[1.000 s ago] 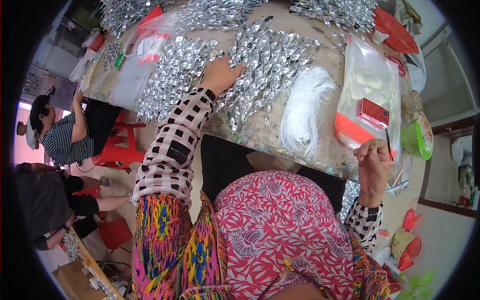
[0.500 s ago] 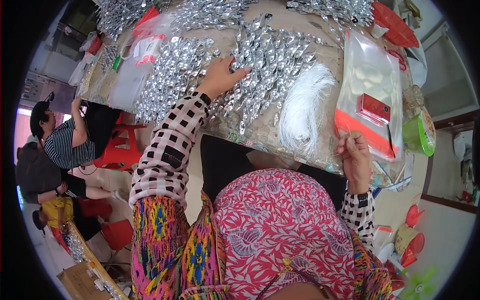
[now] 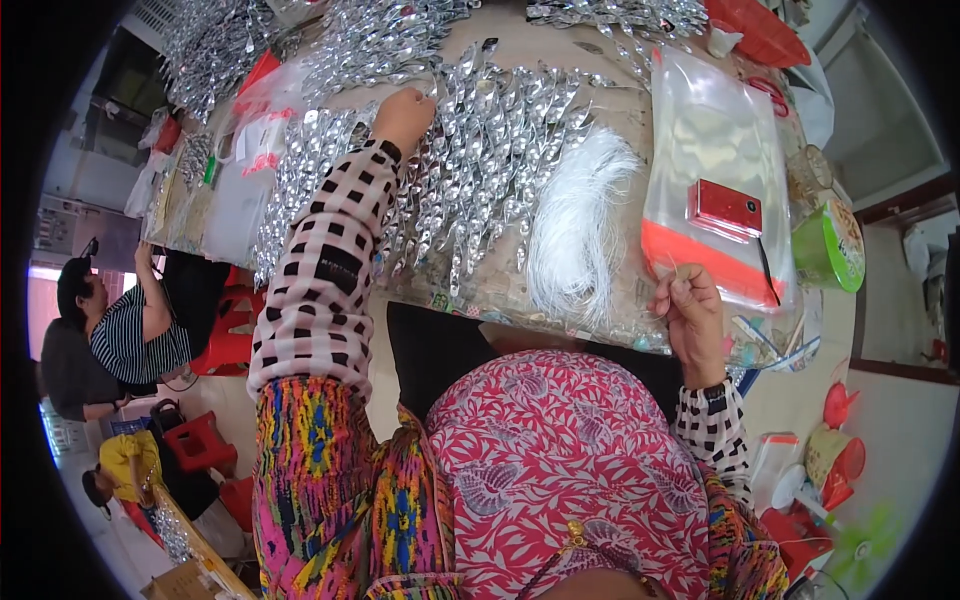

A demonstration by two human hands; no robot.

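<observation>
Shiny silver twisted strips (image 3: 490,150) lie in rows across the table in front of me. At the left part of these rows is my left hand (image 3: 404,118), its fingers curled closed; what they hold, if anything, is hidden. Beside the strips rests a bundle of fine white threads (image 3: 580,230). My right hand (image 3: 694,312) is closed in a pinch just off the table's near edge, right of that bundle. A thin pale thread appears to stick up from its fingertips.
Clear plastic bags with an orange band (image 3: 712,140) lie at the right, with a red phone-like device (image 3: 726,209) on them. A green tub (image 3: 828,248) and a glass jar (image 3: 808,172) stand beyond. Seated people and red stools (image 3: 226,325) are at the left.
My left hand has moved forward and left over the strips, and its fingers have gone from spread to curled. My right hand keeps its pinch. The whole view has shifted slightly.
</observation>
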